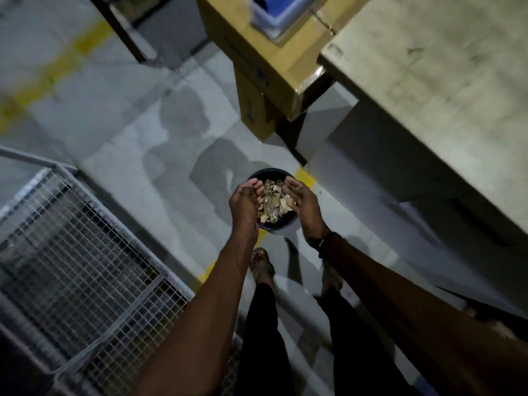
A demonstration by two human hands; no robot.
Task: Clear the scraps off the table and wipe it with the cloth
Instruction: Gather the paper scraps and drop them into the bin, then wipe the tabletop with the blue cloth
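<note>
I see my left hand (pixel 246 199) and right hand (pixel 300 199) cupped loosely, holding nothing, over a dark bin (pixel 275 224) on the floor; paper scraps (pixel 272 202) fill it, beside the table (pixel 428 81).

There is only one view, from the camera on the person's head. It looks steeply down past both forearms to the floor (pixel 120 132) and the person's own feet. The hands are at arm's length near the middle, and the surface (pixel 445 81) occupies the upper right corner.
</note>
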